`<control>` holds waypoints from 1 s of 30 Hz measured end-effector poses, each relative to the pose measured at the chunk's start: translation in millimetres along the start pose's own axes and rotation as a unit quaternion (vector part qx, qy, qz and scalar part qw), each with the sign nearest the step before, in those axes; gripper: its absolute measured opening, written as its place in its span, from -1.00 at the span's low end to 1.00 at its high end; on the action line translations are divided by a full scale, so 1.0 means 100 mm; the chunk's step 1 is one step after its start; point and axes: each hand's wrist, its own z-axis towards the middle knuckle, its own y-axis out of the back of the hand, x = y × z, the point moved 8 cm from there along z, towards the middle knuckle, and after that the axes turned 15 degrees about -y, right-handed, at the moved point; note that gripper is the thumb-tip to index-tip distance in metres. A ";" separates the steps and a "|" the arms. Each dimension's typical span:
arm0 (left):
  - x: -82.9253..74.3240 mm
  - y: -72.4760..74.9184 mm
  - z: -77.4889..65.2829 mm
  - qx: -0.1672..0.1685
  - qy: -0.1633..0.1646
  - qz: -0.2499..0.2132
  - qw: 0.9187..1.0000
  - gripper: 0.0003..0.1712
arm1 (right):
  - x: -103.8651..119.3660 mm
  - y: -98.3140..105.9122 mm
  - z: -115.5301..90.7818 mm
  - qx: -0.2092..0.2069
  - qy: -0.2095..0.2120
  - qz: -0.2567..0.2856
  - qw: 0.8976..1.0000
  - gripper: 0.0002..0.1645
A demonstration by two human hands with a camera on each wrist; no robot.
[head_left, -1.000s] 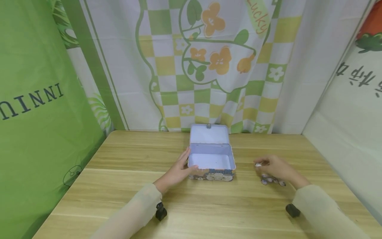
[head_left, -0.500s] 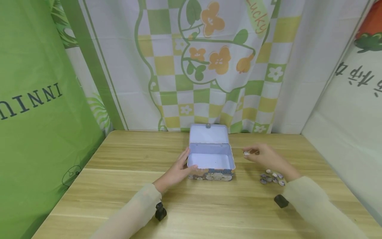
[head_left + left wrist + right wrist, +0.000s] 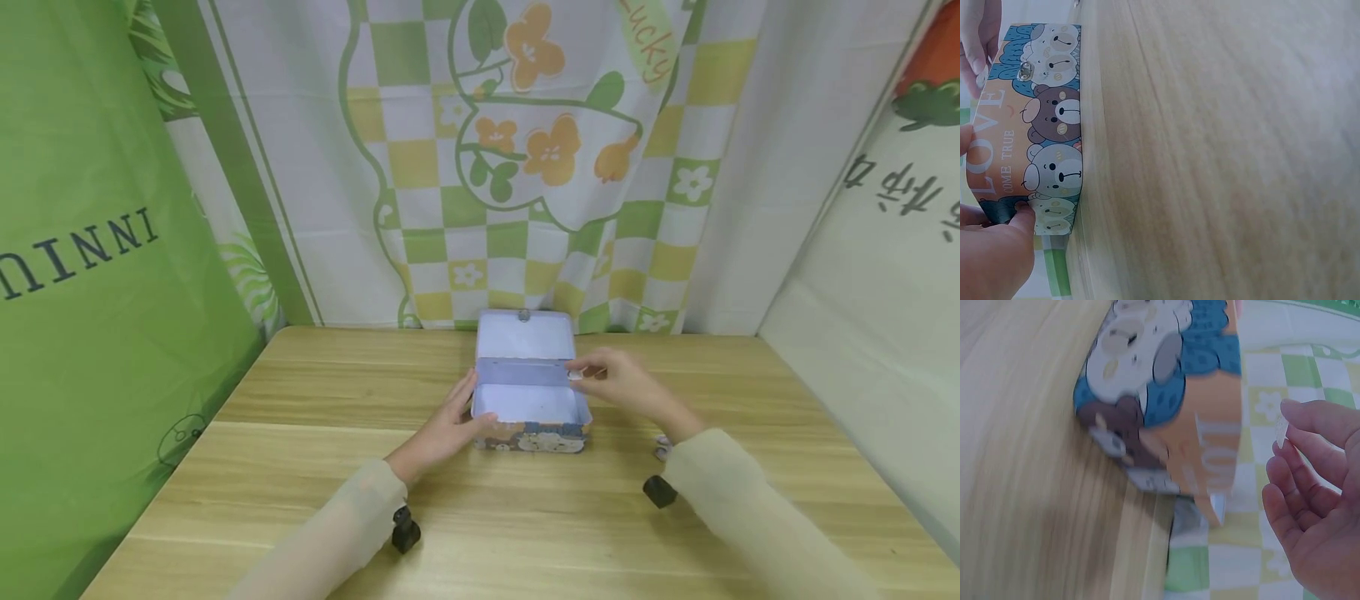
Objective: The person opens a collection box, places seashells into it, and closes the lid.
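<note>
- While the left grip (image 3: 441, 429) clasped the left end of the open box (image 3: 555, 440), thumb on the front wall and fingers along the side, the right grip (image 3: 628, 385) pinched a pale, shell-like piece (image 3: 574, 375) between thumb and fingertips
- Piece position: near the box's right rear corner, above the rim in the right wrist view; could not tell whether over the opening
- Box stood on the table (image 3: 525, 533), lid (image 3: 525, 335) tipped back
- Similar pieces (image 3: 662, 448) lay near the right sleeve (image 3: 712, 467), partly hidden
- Step in hand, as judged: transferring one piece into the box
- Next move seemed to call for lowering past the rim, then parting thumb and fingers, left grip steady
</note>
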 end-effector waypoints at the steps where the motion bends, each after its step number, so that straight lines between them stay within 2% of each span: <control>1: 0.00 0.00 0.00 0.000 0.001 -0.001 1.000 0.01 | 0.02 -0.04 0.02 0.004 -0.002 0.001 1.000 -0.63; 8: 0.02 -0.01 0.00 0.005 0.005 -0.013 1.000 0.00 | 0.20 -0.29 0.13 0.024 0.013 0.013 1.000 -0.60; 19: 0.03 -0.01 -0.02 0.011 0.018 -0.013 1.000 0.10 | 0.42 -0.67 0.27 0.046 0.028 0.019 0.998 -0.60; 30: 0.04 -0.01 -0.01 0.004 0.011 -0.037 0.999 0.02 | 0.49 -0.96 0.40 0.060 0.016 -0.005 0.998 -0.64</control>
